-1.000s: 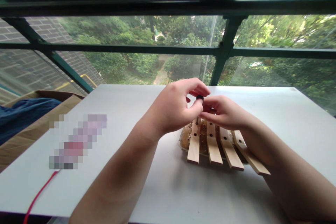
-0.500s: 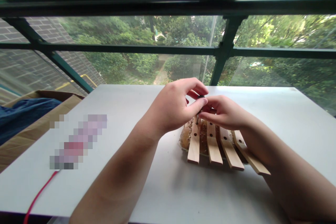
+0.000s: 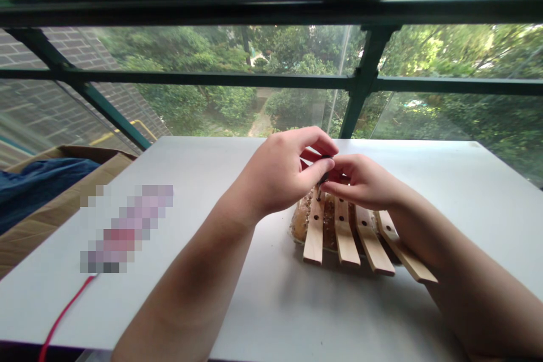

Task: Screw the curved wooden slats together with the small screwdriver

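My left hand (image 3: 282, 172) and my right hand (image 3: 362, 181) meet above the middle of the white table (image 3: 254, 305). Together their fingertips pinch a small black part (image 3: 324, 176), largely hidden between the fingers. Right under the hands lie several pale wooden slats (image 3: 344, 232) with drilled holes, fanned out side by side toward me. The slats rest on a clear plastic bag with brownish contents (image 3: 302, 218). The far ends of the slats are covered by my right hand.
A brown cardboard box (image 3: 46, 209) with blue cloth (image 3: 29, 186) in it stands at the table's left edge. A red cord (image 3: 63, 314) runs off the near left corner. Behind the table is a green-framed window (image 3: 360, 82).
My left fingers have closed a little more over the small black part, so less of it shows. The slats and both arms have stayed put.
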